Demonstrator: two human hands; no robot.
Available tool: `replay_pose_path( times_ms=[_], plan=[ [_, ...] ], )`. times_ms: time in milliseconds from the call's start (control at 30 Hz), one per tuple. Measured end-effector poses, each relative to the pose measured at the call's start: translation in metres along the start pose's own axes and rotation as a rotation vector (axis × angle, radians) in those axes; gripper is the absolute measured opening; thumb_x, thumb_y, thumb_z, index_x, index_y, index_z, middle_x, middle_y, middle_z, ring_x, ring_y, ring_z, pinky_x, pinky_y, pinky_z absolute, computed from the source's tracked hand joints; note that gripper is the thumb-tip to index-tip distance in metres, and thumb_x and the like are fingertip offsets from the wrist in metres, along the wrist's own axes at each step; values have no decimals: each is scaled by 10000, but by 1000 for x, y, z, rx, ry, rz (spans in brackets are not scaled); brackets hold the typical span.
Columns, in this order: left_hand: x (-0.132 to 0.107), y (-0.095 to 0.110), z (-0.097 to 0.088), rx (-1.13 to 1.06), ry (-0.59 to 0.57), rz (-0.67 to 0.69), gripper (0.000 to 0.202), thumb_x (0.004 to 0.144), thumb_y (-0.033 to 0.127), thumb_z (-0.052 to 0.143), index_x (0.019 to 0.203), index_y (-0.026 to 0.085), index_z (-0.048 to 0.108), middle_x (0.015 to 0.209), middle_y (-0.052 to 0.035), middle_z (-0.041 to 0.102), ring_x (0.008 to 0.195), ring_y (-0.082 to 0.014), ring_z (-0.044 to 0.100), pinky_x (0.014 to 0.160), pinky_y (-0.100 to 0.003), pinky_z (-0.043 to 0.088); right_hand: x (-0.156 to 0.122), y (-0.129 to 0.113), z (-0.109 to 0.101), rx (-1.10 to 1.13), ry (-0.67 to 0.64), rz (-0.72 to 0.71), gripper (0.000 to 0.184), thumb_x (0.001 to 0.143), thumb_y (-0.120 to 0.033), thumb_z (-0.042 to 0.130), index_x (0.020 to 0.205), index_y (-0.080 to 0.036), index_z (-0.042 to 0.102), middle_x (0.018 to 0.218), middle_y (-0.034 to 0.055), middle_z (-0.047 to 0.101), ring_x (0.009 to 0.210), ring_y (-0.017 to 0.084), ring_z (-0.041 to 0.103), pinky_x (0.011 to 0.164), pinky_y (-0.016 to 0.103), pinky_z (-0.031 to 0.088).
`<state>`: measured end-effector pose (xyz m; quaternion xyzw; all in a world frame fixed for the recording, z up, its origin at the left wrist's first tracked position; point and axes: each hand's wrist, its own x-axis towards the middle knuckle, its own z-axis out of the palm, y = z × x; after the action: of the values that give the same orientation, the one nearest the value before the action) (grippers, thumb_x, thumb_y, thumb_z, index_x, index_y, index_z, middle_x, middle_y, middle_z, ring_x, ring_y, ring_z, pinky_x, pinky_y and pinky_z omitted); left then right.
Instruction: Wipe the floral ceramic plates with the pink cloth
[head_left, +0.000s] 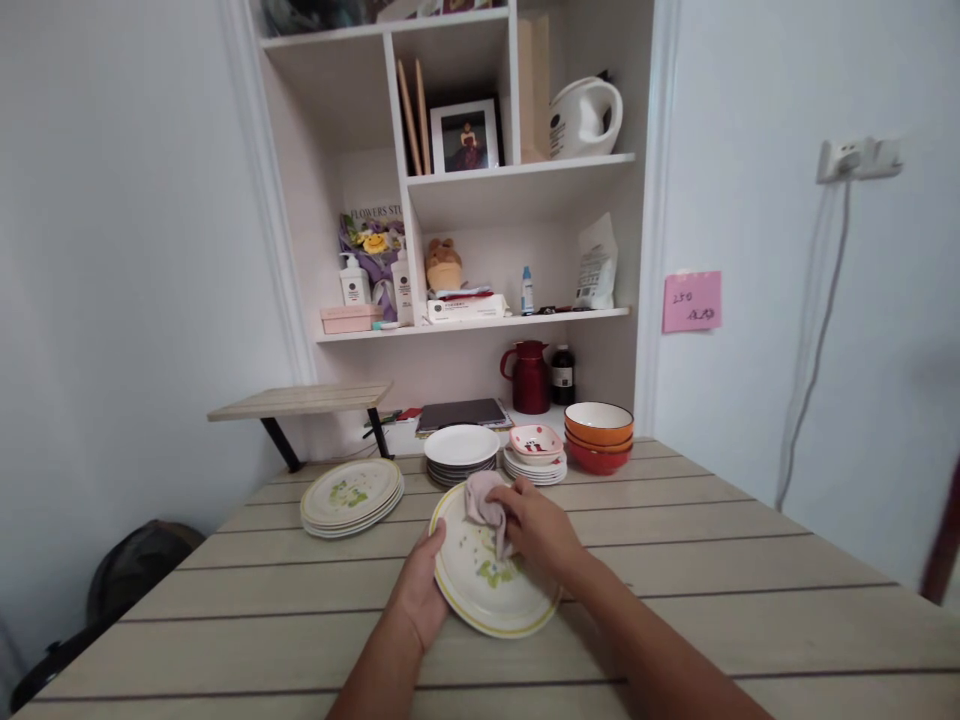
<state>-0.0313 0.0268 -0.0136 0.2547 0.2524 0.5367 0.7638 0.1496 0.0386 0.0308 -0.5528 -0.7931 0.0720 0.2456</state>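
Note:
A cream plate (480, 590) with a yellow rim and a green leaf pattern is in front of me, tilted above the wooden table. My left hand (420, 590) grips its left edge, thumb on the upper face and the other fingers hidden beneath. A pale pink cloth (487, 505) is bunched in my right hand (536, 525), closed on it and pressed to the plate's upper part. Left of these lies a stack of similar patterned plates (351, 492).
Along the back of the table (720, 570) stand white-topped plates (461, 445), small dishes (536, 445) and orange and red bowls (600, 437). Behind them are a dark red jug (529, 378) and white shelves (480, 328). A small raised board (300, 400) sits at the back left.

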Motion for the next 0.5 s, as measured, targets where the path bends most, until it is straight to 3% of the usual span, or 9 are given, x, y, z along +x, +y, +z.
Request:
replay_pose_path(
  times_ms=[167, 267, 500],
  plan=[
    [-1, 1, 1, 55, 45, 15, 541, 827, 294, 617, 1316, 91, 509, 1113, -184, 708, 1071, -304, 646, 996, -441, 440, -10, 14, -16, 28, -212, -71, 376, 587, -94, 599, 931, -244, 580, 824, -11, 606, 718, 163, 525, 579, 248, 258],
    [-2, 1, 3, 66, 60, 35, 499, 824, 275, 623, 1281, 94, 541, 1076, -172, 724, 1031, -298, 664, 970, -430, 460, -16, 3, -14, 89, -287, -167, 361, 574, -114, 615, 906, -245, 567, 819, -28, 625, 706, 149, 524, 569, 232, 273],
    [-2, 2, 5, 34, 83, 40, 458, 820, 239, 627, 1259, 130, 560, 1065, -140, 732, 942, -274, 697, 912, -403, 500, -10, -28, 13, 103, -127, -135, 419, 719, -224, 569, 1133, -248, 513, 1074, 33, 605, 885, 186, 555, 699, 267, 336]
  ],
)
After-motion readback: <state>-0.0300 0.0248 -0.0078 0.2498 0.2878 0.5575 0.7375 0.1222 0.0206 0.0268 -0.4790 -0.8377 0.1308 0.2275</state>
